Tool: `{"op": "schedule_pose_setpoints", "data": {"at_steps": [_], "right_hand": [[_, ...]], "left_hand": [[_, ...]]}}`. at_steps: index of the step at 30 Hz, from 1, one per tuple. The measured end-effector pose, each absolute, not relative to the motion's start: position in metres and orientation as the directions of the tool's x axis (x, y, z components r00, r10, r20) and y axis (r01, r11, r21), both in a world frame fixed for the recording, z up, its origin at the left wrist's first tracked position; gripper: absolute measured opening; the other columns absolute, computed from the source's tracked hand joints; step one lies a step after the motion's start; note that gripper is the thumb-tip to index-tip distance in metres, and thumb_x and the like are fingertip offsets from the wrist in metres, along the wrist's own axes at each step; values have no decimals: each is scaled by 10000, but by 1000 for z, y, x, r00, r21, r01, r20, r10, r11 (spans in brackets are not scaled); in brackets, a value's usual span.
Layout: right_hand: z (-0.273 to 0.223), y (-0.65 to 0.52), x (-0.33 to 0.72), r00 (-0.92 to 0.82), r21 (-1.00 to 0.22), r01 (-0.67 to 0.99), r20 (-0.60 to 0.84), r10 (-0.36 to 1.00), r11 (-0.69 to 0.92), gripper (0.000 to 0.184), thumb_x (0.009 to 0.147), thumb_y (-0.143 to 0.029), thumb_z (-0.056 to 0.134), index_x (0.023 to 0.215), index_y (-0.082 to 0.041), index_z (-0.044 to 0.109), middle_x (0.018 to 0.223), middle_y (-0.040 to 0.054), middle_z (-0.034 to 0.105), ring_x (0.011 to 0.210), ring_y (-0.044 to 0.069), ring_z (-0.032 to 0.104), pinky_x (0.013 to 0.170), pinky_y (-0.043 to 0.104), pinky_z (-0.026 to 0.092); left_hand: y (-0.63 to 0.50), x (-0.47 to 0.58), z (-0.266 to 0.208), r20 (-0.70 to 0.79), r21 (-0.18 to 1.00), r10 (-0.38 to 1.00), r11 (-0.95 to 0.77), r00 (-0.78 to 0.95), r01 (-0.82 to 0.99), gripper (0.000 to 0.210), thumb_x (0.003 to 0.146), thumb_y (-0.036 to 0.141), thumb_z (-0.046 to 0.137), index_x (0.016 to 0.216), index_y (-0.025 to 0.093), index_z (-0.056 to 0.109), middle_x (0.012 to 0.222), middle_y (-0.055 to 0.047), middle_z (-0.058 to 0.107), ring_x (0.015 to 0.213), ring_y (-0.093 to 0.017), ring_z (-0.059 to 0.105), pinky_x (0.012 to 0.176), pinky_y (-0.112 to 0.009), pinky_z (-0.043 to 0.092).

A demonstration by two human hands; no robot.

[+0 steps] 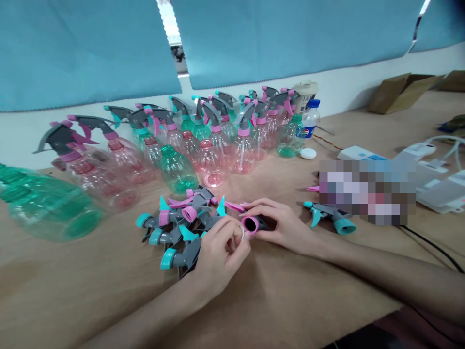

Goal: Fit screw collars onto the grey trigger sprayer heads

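Right hand (286,228) clamped on pink-collared sprayer (251,224), left hand (221,252) pinching small white ring (242,233) at its collar, sprayer pile (181,228) just left on surface (109,291)

We see even, soft indoor light with faint shadows on the table (327,145); edges bend and blur, and a pixelated patch (366,192) hides detail.

Water bottle (311,121), cardboard boxes (401,92), white devices (432,179) on table (327,300)
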State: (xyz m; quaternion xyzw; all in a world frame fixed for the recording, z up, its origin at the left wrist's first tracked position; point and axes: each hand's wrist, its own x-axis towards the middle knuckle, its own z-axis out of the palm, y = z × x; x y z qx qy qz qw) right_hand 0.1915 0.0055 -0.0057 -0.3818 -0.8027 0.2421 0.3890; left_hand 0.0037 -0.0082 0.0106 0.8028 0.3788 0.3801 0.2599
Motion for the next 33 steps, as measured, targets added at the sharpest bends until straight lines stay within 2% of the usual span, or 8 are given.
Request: {"op": "schedule_pose_setpoints", "data": {"at_steps": [4, 8, 11, 15, 17, 27, 30, 33], "right_hand": [[-5, 5, 191, -397, -693, 418, 443, 804, 588, 283, 786, -223, 684, 1062, -229, 624, 1135, 58, 612, 1096, 179, 568, 926, 329, 464], [-6, 6, 192, -398, -689, 421, 445, 802, 590, 290, 798, -233, 671, 1083, -241, 620, 1136, 61, 610, 1085, 190, 576, 921, 348, 470], [-6, 6, 192, -395, -690, 422, 444, 804, 588, 287, 802, -236, 666, 1085, -246, 620, 1134, 60, 612, 1078, 193, 580, 915, 351, 474], [-6, 6, 192, -394, -690, 427, 440, 807, 584, 289, 798, -230, 668, 1082, -245, 621, 1139, 58, 613, 1076, 194, 581, 908, 350, 476], [-6, 6, 192, -397, -689, 423, 443, 804, 589, 291, 799, -234, 667, 1087, -246, 620, 1145, 60, 610, 1078, 195, 579, 907, 353, 475], [-7, 5, 193, -403, -693, 410, 445, 800, 593, 294, 792, -234, 680, 1081, -217, 627, 1120, 65, 611, 1052, 178, 582, 900, 326, 472], [-6, 5, 192, -402, -696, 409, 443, 801, 590, 289, 788, -222, 684, 1072, -209, 630, 1117, 62, 614, 1052, 170, 582, 909, 314, 466], [-6, 6, 192, -403, -692, 413, 444, 800, 592, 289, 791, -228, 681, 1075, -219, 627, 1119, 58, 615, 1065, 175, 577, 918, 326, 463]], "left_hand": [[-7, 4, 11, 403, 713, 814, -566, 418, 414, 264, 876, 204, 534, 640, 175, 417, 718, 12, 481, 610, -93, 454, 507, -201, 340], [-7, 2, 12, 393, 718, 804, -571, 447, 397, 167, 912, 210, 479, 751, 178, 513, 777, 2, 510, 670, -105, 491, 567, -211, 381], [-7, 2, 10, 377, 725, 813, -557, 443, 405, 148, 911, 202, 464, 772, 180, 510, 780, 4, 516, 655, -106, 490, 567, -220, 381], [-7, 4, 7, 326, 760, 851, -495, 413, 420, 24, 870, 170, 505, 873, 193, 505, 810, 15, 536, 575, -86, 464, 514, -210, 379], [-6, 5, 6, 305, 783, 872, -458, 383, 420, 71, 865, 163, 511, 923, 202, 493, 813, 22, 550, 564, -83, 473, 520, -210, 394], [-7, 3, 6, 310, 751, 857, -487, 413, 446, 37, 900, 197, 495, 883, 194, 528, 791, 21, 545, 574, -86, 466, 530, -215, 392], [-7, 2, 8, 335, 725, 822, -537, 461, 430, 98, 921, 208, 471, 919, 197, 569, 848, 2, 556, 644, -99, 506, 577, -228, 413], [-5, 1, 8, 386, 690, 792, -588, 473, 421, 173, 934, 183, 441, 976, 213, 607, 921, -22, 556, 822, -137, 549, 719, -267, 448]]}}
